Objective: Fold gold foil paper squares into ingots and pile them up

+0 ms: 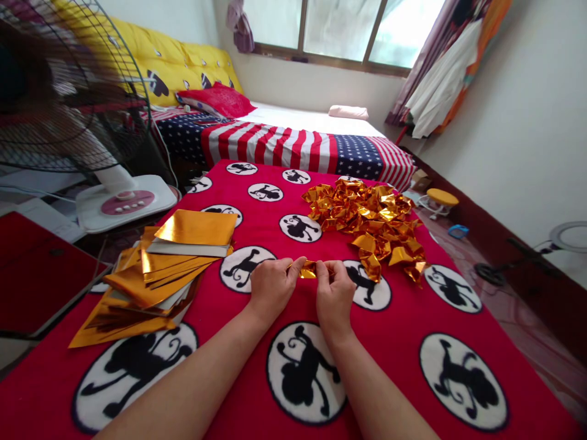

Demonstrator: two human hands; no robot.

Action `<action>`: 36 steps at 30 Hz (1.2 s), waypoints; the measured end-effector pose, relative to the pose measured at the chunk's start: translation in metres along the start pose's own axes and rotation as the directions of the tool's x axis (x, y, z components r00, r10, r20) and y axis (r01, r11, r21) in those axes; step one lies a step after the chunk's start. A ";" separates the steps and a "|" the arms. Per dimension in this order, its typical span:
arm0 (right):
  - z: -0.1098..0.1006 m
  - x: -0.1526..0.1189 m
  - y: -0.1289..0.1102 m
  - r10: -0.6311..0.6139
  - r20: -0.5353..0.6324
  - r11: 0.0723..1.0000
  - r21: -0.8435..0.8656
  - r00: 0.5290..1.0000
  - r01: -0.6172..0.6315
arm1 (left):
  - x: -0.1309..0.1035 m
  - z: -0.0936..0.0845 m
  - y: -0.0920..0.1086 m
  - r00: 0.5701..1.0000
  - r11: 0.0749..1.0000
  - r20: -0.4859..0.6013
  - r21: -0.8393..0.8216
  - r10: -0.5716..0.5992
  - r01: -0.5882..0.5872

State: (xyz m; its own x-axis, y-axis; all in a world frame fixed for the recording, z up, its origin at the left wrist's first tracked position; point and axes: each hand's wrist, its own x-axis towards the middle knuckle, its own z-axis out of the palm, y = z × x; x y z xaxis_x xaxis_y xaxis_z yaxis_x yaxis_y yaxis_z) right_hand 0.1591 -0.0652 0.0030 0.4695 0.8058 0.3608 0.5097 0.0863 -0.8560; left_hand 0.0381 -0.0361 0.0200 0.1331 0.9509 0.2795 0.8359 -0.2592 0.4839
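Between my two hands is a small piece of folded gold foil paper (308,269), held just above the red cloth. My left hand (274,282) pinches its left end between thumb and fingers. Its right end is gripped by my right hand (334,293) in the same way, and the fingers cover much of the paper. To the left lies a loose stack of flat gold foil sheets (192,229), some showing pale undersides. A heap of folded gold foil pieces (367,211) spreads over the cloth beyond my right hand.
The red cloth with monkey prints (389,379) covers the table. A white-based fan (126,198) stands at the left. Behind is a bed with a striped, starred cover (275,143). On the floor at right are a yellow-topped stool (443,197) and a ring-shaped stand (568,235).
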 end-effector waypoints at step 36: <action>0.000 -0.006 -0.003 -0.109 0.006 0.984 -0.138 0.994 0.109 | -0.001 0.001 -0.001 0.999 0.999 -0.010 0.019 -0.031 0.031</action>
State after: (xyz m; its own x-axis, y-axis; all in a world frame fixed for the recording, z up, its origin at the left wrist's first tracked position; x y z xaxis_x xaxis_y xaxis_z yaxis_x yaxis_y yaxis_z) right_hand 0.1549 -0.0706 0.0030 0.4068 0.7951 0.4498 0.6523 0.0919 -0.7524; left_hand 0.0379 -0.0362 0.0183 0.1019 0.9568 0.2723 0.8495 -0.2262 0.4766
